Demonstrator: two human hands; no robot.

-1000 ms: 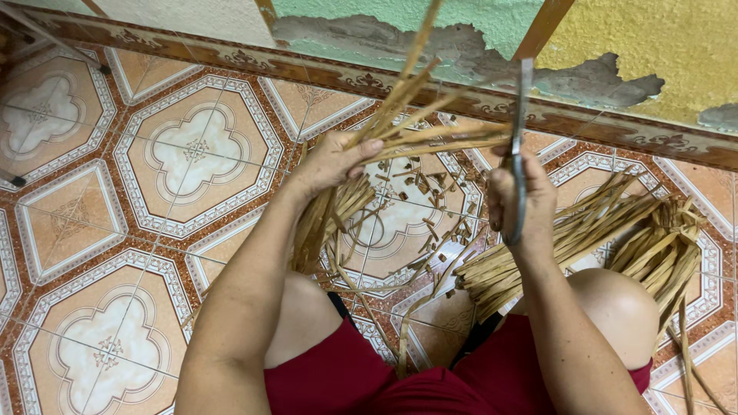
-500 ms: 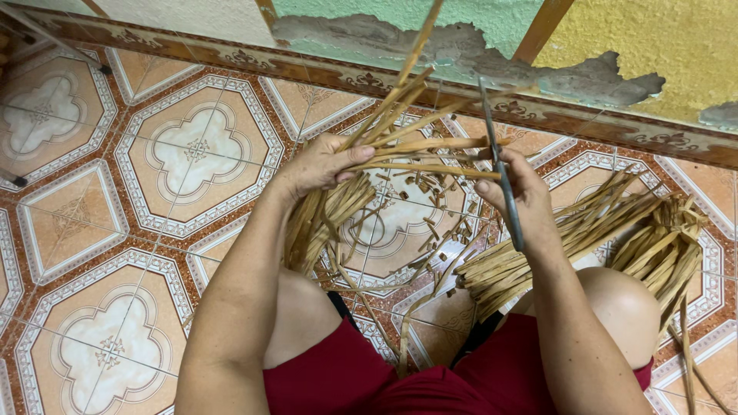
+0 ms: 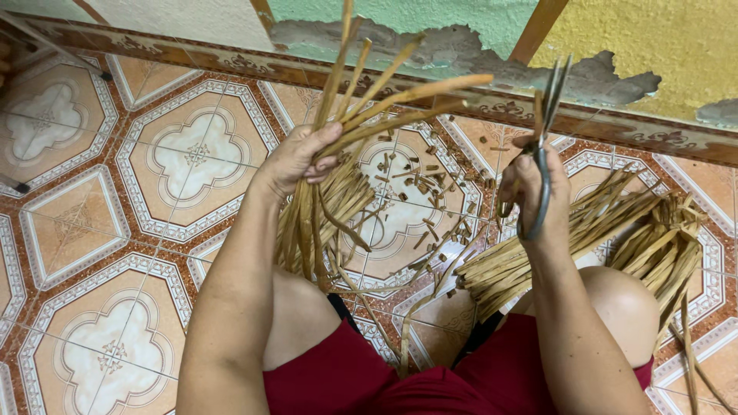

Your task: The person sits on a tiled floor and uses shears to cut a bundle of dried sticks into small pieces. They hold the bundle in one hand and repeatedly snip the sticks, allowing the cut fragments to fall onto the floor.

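Gripping tan strips (image 3: pixel 361 115) in left hand (image 3: pixel 296 157) — scissors (image 3: pixel 544 146) in right hand (image 3: pixel 534 188).

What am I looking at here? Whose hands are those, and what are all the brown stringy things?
The camera sits on a person's head and looks down, so you see that person's own arms and knees from above. The person sits on a tiled floor with orange and white patterns, next to a wall.

The left hand has its grip closed around a bundle of long strips, flat and tan like dried reed or leaf. Their ends fan out upward, and the rest hangs down toward the lap.

The right hand holds a pair of scissors, points up, blades nearly together.

On the floor by the right knee lies a heap of more strips. Between the hands, small cut-off bits are scattered over the tiles.
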